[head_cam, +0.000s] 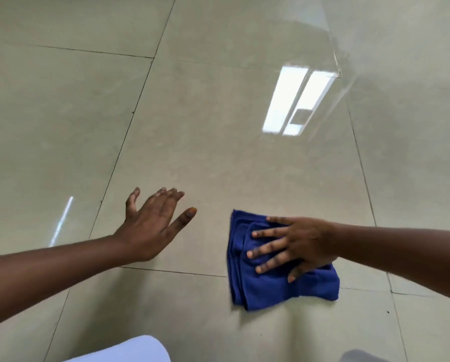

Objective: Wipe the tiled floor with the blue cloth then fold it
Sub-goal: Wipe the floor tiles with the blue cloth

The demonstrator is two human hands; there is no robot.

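A blue cloth, folded into a thick square, lies flat on the glossy beige tiled floor at lower right of centre. My right hand rests palm down on its upper part, fingers spread and pointing left, pressing it to the floor. To the left of the cloth, a hand's width away, my left hand hovers over bare tile. Its fingers are apart and it holds nothing.
Dark grout lines cross the floor between large tiles. A bright window reflection shines on the tile at upper right. A white rounded shape sits at the bottom edge, and a grey one at bottom right.
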